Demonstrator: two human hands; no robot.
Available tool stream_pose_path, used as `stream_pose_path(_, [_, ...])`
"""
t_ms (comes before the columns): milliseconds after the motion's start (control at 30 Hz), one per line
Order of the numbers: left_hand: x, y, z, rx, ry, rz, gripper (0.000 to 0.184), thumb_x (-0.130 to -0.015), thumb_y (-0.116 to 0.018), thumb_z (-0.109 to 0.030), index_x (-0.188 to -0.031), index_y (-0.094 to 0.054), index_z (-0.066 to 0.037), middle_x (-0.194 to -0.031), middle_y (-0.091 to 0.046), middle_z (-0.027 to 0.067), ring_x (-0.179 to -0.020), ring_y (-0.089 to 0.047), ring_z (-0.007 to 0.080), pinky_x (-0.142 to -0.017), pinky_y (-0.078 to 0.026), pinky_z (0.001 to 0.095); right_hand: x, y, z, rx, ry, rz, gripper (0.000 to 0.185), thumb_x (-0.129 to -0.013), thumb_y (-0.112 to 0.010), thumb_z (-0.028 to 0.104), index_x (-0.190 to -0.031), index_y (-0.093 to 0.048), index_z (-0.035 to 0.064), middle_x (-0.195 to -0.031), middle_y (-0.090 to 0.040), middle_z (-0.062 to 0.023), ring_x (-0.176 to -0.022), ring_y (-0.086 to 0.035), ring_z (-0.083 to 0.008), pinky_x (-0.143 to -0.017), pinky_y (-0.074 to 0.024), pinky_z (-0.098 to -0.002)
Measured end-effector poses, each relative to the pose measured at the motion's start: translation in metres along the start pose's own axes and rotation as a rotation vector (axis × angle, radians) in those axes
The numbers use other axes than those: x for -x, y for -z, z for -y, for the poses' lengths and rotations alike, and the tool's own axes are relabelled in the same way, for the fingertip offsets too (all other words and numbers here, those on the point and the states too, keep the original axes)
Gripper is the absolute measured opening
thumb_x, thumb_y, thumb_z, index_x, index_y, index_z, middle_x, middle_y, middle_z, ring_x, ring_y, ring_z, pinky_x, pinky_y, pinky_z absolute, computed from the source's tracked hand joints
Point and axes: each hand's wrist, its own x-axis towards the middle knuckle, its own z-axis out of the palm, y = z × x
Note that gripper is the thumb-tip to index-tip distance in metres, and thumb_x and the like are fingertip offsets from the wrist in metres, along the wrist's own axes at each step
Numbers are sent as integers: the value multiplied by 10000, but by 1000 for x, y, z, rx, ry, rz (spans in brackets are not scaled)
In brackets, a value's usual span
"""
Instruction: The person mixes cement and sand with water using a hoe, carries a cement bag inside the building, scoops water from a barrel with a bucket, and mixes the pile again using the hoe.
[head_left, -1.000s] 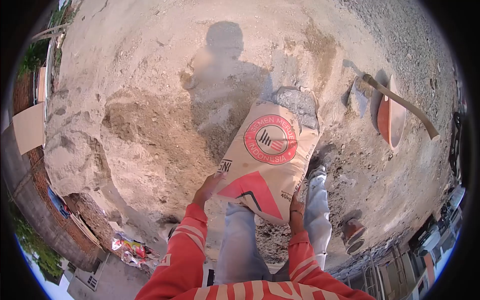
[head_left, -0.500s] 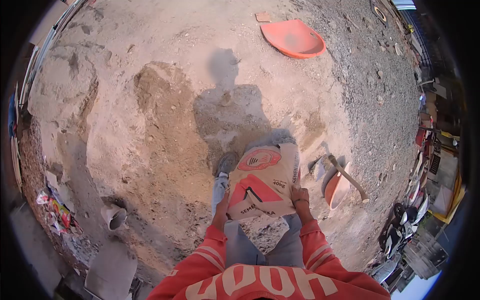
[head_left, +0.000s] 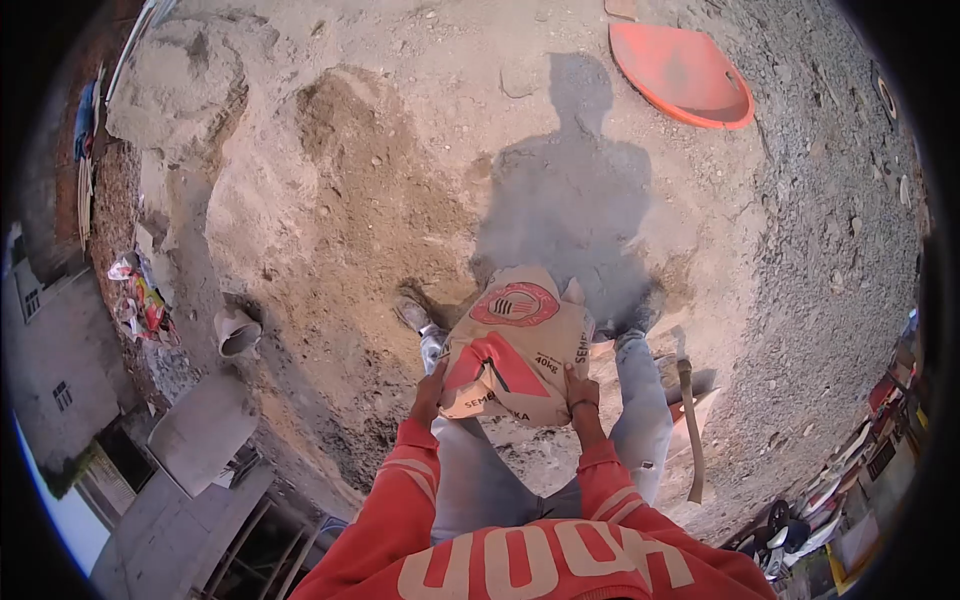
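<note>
1. In the head view, the work took place outdoors on pale, dusty ground [head_left: 430, 130], with a darker sandy patch to the left and a strip of grey gravel [head_left: 800, 260] to the right. The person's shadow lay across the ground ahead. A red-orange basin [head_left: 690, 80] sat at the upper right, a curved wooden handle [head_left: 690, 430] lay beside the right leg, and an open-ended pale pipe [head_left: 237, 332] lay well off to the left, near a grey board [head_left: 203, 430].

2. Both arms, in red sleeves, reached forward and down from the body. The left hand [head_left: 427, 395] had hold of the sack's near left edge, its fingers closed there and partly hidden. The right hand [head_left: 582, 392] held the near right edge, fingers bent against the paper; how much of it they wrapped underneath could not be seen.

3. The cement sack [head_left: 520, 350] was between the person's legs, its near end toward the body. It was brown paper, creased and bulging, with a round red emblem, a red angular band with a black mark, and "40kg" printed on it. Whether its underside touched the ground could not be told.
</note>
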Motion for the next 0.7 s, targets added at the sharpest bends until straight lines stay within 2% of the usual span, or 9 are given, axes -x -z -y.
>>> stream_pose_path(67, [8, -15, 1, -12, -54, -105, 632, -786, -675, -619, -838, -649, 11, -704, -554, 37, -600, -510, 153, -550, -430, 322, 7, 9, 0, -45, -44, 4, 954, -774, -562, 742, -1029, -623, -175, -977, -663, -322, -955, -664, -390, -835, -511, -434])
stream_pose_path(133, [29, -21, -17, -108, -94, -139, 697, -774, -681, -624, -937, -648, 52, -774, -612, 87, -696, -584, 208, -626, -477, 341, 20, 12, 2, -71, -86, -10, 949, -777, -564, 734, -1035, -619, -178, -1002, -660, -321, -954, -666, -390, -832, -514, -439])
stream_pose_path(167, [47, -23, -20, -141, -106, -151, 734, -768, -684, -627, -987, -647, 73, -809, -642, 112, -744, -621, 235, -664, -500, 350, 3, -2, -15, 70, -94, -66, 894, -791, -578, 698, -1074, -622, -150, -1047, -655, -313, -936, -673, -385, -839, -518, -431])
stream_pose_path(267, [32, -24, -20, -273, -140, -166, 865, -744, -677, -658, -1109, -611, 123, -968, -679, 208, -926, -658, 350, -795, -511, 399, 34, 4, 2, 175, -147, -157, 820, -824, -578, 644, -1124, -614, -118, -1071, -656, -291, -925, -684, -357, -779, -545, -420])
stream_pose_path(300, [80, -34, -56, -382, -139, -227, 924, -728, -665, -675, -1154, -584, 141, -1109, -646, 279, -1055, -623, 429, -889, -482, 449, 34, 5, -3, 39, -182, -101, 724, -850, -597, 562, -1145, -607, -99, -1030, -675, -236, -847, -696, -308, -660, -563, -409])
stream_pose_path(400, [73, -36, -47, -531, -325, -400, 589, -798, -669, -540, -1082, -692, -24, -1002, -702, 203, -894, -691, 326, -760, -515, 427, 15, 10, -17, 55, -180, -102, 658, -852, -636, 488, -1130, -605, -107, -979, -679, -189, -741, -688, -266, -553, -548, -400])
stream_pose_path(500, [149, -38, -92, -562, -269, -301, 561, -804, -663, -501, -1086, -692, -16, -1044, -680, 253, -975, -668, 372, -830, -494, 459, 77, 46, 28, -71, -128, -97, 605, -847, -654, 457, -1090, -632, -97, -939, -681, -166, -701, -674, -252, -542, -540, -402])
stream_pose_path(600, [180, -39, -99, -469, -302, -304, 553, -801, -663, -464, -1075, -681, 16, -1048, -669, 275, -1003, -653, 393, -870, -477, 469, 131, 76, 61, -60, -27, -127, 563, -862, -625, 427, -1011, -656, -115, -859, -687, -197, -693, -689, -283, -519, -538, -414])
stream_pose_path(700, [272, -43, -141, -468, -382, -374, 545, -797, -664, -435, -1037, -673, 54, -996, -680, 273, -956, -662, 410, -842, -490, 470, 145, 98, 63, 70, 17, -114, 573, -846, -656, 439, -1087, -648, -80, -890, -682, -165, -756, -677, -244, -578, -538, -411])
